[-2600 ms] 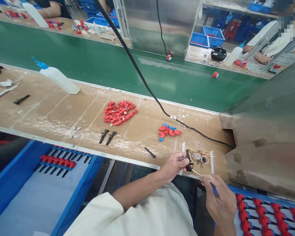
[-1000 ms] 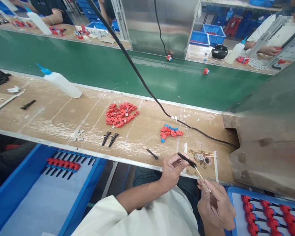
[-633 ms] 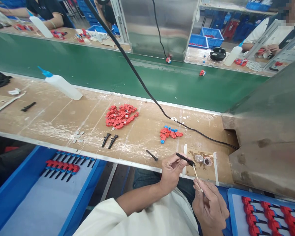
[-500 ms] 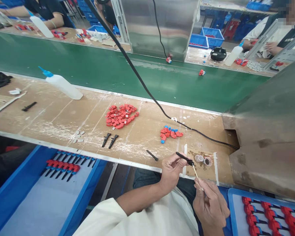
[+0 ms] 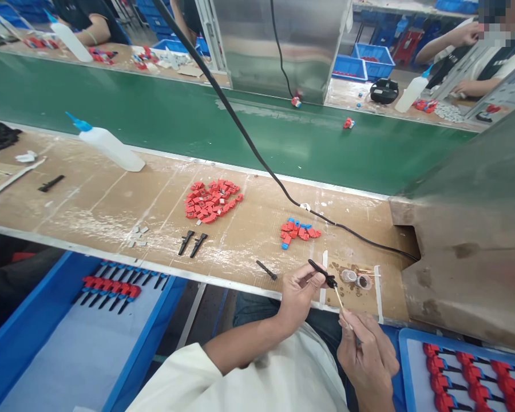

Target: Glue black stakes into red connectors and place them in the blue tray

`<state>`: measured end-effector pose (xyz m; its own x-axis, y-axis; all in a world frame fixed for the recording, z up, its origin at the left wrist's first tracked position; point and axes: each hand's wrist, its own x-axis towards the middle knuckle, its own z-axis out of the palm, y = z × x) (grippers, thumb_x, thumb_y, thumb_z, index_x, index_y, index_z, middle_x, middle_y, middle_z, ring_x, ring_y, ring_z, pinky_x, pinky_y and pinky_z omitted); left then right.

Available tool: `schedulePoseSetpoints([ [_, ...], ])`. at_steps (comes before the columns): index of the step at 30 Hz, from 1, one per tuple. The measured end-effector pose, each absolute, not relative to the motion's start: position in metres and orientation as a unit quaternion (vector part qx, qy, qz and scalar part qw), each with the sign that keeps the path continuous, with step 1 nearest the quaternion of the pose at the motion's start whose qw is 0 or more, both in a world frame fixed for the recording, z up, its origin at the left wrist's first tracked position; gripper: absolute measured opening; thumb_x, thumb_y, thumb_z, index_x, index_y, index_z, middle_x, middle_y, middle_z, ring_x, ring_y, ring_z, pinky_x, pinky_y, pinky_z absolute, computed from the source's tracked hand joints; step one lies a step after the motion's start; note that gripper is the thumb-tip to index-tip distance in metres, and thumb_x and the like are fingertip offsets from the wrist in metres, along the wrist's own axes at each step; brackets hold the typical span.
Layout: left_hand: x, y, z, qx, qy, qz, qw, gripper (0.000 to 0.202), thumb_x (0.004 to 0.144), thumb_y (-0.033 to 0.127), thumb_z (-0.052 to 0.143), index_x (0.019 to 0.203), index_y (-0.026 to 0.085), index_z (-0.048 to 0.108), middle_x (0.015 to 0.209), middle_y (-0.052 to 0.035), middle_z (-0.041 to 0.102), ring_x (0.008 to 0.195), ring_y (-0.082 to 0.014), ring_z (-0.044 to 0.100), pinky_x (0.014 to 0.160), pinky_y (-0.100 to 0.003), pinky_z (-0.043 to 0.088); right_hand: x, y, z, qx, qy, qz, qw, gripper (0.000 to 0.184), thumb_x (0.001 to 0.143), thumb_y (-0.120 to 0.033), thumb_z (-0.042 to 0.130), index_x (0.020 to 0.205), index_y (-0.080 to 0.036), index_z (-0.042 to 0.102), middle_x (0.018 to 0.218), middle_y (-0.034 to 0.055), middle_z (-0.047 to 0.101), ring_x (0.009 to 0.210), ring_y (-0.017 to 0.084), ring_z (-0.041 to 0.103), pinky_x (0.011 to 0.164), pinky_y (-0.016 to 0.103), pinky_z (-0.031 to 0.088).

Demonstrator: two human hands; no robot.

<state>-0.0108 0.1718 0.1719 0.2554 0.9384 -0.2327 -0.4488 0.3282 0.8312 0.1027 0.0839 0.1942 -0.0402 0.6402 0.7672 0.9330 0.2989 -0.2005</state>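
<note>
My left hand [image 5: 299, 293] pinches a slim black plastic part [image 5: 321, 273] and holds it level over the bench's near edge. My right hand [image 5: 367, 357] grips a thin wooden stick [image 5: 340, 298], whose tip touches the right end of the black part. Just beyond the part, two small round cups [image 5: 354, 278] sit on a stained patch of the bench. One loose black part [image 5: 266, 269] lies left of my left hand, and two more black parts [image 5: 191, 242] lie farther left.
The worn wooden bench [image 5: 111, 200] holds a heap of red pieces [image 5: 210, 201], a small red-and-blue cluster [image 5: 298, 232], a squeeze bottle [image 5: 105, 146] and a black cable [image 5: 257, 154]. Blue trays [image 5: 47, 343] of finished red-tipped parts [image 5: 476, 377] flank me. Other people work beyond the green conveyor [image 5: 240, 126].
The black part turned from upright to level in my left hand. My right hand drew closer and brought the stick's tip to the part's end. A red piece on the conveyor drifted left.
</note>
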Motion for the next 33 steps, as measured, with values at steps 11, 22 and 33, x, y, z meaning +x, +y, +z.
schedulePoseSetpoints([
  [11, -0.014, 0.187, 0.176, 0.216, 0.356, 0.386, 0.823, 0.051, 0.054, 0.055, 0.094, 0.073, 0.013, 0.073, 0.069, -0.0045, 0.070, 0.065, -0.0159, 0.065, 0.066, -0.029, 0.055, 0.112, 0.087, 0.201, -0.550, -0.717, -0.167, 0.395, 0.014, 0.094, -0.006, 0.066, 0.103, -0.017, 0.067, 0.082, 0.0033, 0.074, 0.070, 0.016, 0.072, 0.064, 0.026, 0.060],
  [22, -0.022, 0.198, 0.169, 0.201, 0.322, 0.301, 0.875, 0.052, 0.048, 0.050, 0.098, 0.074, 0.012, 0.073, 0.068, -0.0037, 0.069, 0.065, -0.0130, 0.065, 0.062, -0.022, 0.052, 0.119, 0.084, 0.203, -0.537, -0.736, -0.116, 0.396, 0.014, 0.095, -0.005, 0.062, 0.102, -0.016, 0.066, 0.084, 0.0049, 0.074, 0.073, 0.015, 0.072, 0.066, 0.025, 0.058],
  [33, -0.021, 0.190, 0.171, 0.275, 0.319, 0.398, 0.815, 0.049, 0.059, 0.057, 0.092, 0.076, 0.014, 0.075, 0.070, -0.0035, 0.070, 0.063, -0.0145, 0.064, 0.063, -0.026, 0.053, 0.109, 0.081, 0.196, -0.558, -0.701, -0.115, 0.429, 0.017, 0.094, -0.004, 0.065, 0.105, -0.016, 0.067, 0.082, 0.0041, 0.074, 0.070, 0.015, 0.071, 0.063, 0.026, 0.058],
])
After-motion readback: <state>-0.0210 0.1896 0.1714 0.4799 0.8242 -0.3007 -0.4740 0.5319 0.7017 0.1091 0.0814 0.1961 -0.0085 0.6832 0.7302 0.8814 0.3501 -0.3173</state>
